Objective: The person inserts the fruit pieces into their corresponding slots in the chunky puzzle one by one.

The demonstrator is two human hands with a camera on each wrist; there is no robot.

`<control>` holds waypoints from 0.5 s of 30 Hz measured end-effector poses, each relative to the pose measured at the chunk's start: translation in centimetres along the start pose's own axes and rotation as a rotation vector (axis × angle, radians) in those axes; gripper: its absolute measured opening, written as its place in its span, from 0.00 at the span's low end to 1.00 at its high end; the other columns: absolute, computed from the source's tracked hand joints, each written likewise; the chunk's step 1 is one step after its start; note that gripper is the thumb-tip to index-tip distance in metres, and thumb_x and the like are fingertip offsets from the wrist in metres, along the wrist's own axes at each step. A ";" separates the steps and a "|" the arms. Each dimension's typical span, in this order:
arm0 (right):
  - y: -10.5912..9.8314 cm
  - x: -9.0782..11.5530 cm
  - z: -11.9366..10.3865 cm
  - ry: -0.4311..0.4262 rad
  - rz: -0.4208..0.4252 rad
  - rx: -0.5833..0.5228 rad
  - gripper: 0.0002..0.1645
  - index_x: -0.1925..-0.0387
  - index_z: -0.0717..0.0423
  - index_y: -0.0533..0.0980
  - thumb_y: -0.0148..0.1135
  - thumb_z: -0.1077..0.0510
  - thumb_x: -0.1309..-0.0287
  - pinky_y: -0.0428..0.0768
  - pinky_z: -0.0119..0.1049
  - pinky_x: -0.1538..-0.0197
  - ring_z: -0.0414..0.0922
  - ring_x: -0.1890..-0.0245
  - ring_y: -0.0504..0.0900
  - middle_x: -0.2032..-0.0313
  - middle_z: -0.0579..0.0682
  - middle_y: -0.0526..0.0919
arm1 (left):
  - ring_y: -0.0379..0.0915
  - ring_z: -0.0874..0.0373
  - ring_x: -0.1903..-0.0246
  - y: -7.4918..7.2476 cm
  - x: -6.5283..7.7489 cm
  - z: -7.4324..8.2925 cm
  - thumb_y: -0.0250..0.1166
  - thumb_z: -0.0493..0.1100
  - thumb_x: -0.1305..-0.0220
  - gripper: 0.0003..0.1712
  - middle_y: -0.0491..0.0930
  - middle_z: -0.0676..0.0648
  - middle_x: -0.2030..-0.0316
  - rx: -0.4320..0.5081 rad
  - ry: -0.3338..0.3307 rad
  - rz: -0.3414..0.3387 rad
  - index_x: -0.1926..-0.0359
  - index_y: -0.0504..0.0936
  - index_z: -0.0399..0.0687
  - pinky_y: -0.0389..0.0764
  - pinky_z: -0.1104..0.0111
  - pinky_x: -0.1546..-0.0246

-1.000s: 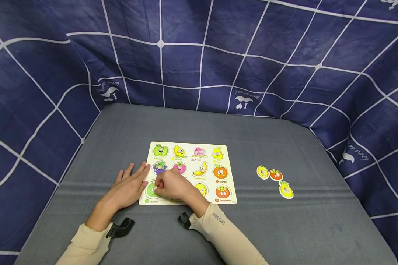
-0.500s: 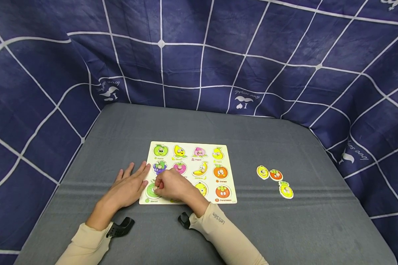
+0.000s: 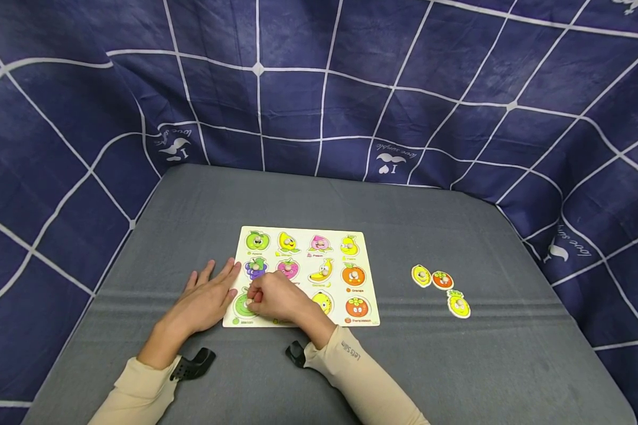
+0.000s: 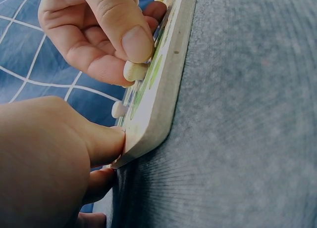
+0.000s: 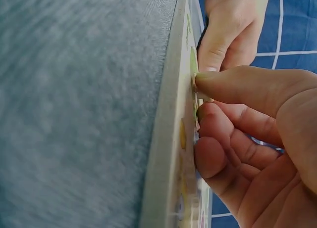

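A fruit puzzle board (image 3: 370, 294) lies flat on the grey surface, with picture pieces and small knobs. My right hand (image 3: 282, 298) pinches the knob (image 4: 135, 71) of the green melon piece (image 3: 241, 309) between thumb and forefinger, at the board's near left corner. The piece sits at its melon place; whether it lies fully flat is hard to tell. My left hand (image 3: 204, 301) rests along the board's left edge, fingers extended and thumb touching the corner. Part of the bottom row is hidden under my right hand.
To the right of the board lie a lemon piece (image 3: 421, 276), a red-orange fruit piece (image 3: 443, 281) and a pineapple piece (image 3: 459, 304). A blue curtain (image 3: 319, 88) with white lines surrounds the grey tabletop (image 3: 319, 200) at the back and sides.
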State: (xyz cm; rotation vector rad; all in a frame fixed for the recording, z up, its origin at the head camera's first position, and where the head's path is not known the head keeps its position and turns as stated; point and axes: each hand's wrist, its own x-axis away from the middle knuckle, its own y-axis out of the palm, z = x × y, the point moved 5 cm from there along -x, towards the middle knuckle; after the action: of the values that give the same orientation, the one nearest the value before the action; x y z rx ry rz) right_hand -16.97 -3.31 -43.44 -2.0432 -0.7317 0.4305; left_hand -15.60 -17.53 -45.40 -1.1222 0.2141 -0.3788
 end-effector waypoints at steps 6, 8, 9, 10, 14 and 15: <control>0.1 0.1 0.0 -0.015 0.026 -0.015 0.04 0.75 0.53 0.84 0.70 0.63 0.49 0.66 0.18 0.77 0.26 0.83 0.67 0.84 0.34 0.74 | 0.43 0.23 0.31 0.0 0.1 0.0 0.54 0.41 0.26 0.32 0.57 0.34 0.28 0.006 0.002 0.002 0.26 0.60 0.36 0.44 0.29 0.39; 0.1 0.2 0.1 -0.009 0.022 -0.030 0.03 0.75 0.53 0.84 0.70 0.63 0.48 0.66 0.19 0.76 0.26 0.83 0.67 0.84 0.34 0.75 | 0.43 0.23 0.31 -0.1 0.1 0.1 0.54 0.41 0.26 0.32 0.57 0.34 0.28 0.007 0.000 0.000 0.26 0.60 0.36 0.44 0.29 0.39; 0.0 0.2 0.1 -0.005 0.019 -0.039 0.03 0.74 0.53 0.84 0.71 0.63 0.48 0.67 0.19 0.76 0.26 0.83 0.68 0.84 0.35 0.75 | 0.43 0.23 0.31 -0.1 0.1 0.1 0.54 0.41 0.26 0.32 0.57 0.34 0.28 0.007 -0.002 -0.001 0.26 0.60 0.36 0.44 0.29 0.39; 0.0 0.3 0.2 -0.002 0.016 -0.048 0.02 0.73 0.54 0.84 0.71 0.63 0.48 0.67 0.19 0.76 0.26 0.82 0.68 0.83 0.35 0.75 | 0.43 0.23 0.31 -0.1 0.1 0.0 0.54 0.41 0.26 0.32 0.57 0.34 0.28 0.006 -0.004 -0.002 0.26 0.59 0.36 0.44 0.29 0.39; -0.3 0.5 0.4 0.012 0.008 -0.077 0.02 0.71 0.55 0.85 0.73 0.61 0.47 0.69 0.19 0.75 0.26 0.81 0.70 0.82 0.35 0.77 | 0.44 0.23 0.31 -0.1 0.1 0.1 0.54 0.41 0.26 0.32 0.58 0.34 0.28 -0.002 -0.004 0.002 0.26 0.60 0.36 0.45 0.29 0.39; -0.4 0.5 0.5 0.016 0.007 -0.086 0.03 0.70 0.55 0.85 0.74 0.61 0.47 0.69 0.19 0.74 0.26 0.81 0.71 0.81 0.35 0.77 | 0.44 0.24 0.31 -0.1 0.1 0.1 0.54 0.41 0.26 0.32 0.58 0.34 0.28 -0.004 -0.003 0.003 0.26 0.60 0.36 0.45 0.29 0.39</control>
State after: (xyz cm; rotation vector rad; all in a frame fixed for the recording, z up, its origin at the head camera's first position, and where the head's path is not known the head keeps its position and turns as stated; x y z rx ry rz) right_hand -16.99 -2.48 -43.39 -2.1277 -0.7453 0.3927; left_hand -15.53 -17.53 -45.30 -1.1259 0.2138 -0.3748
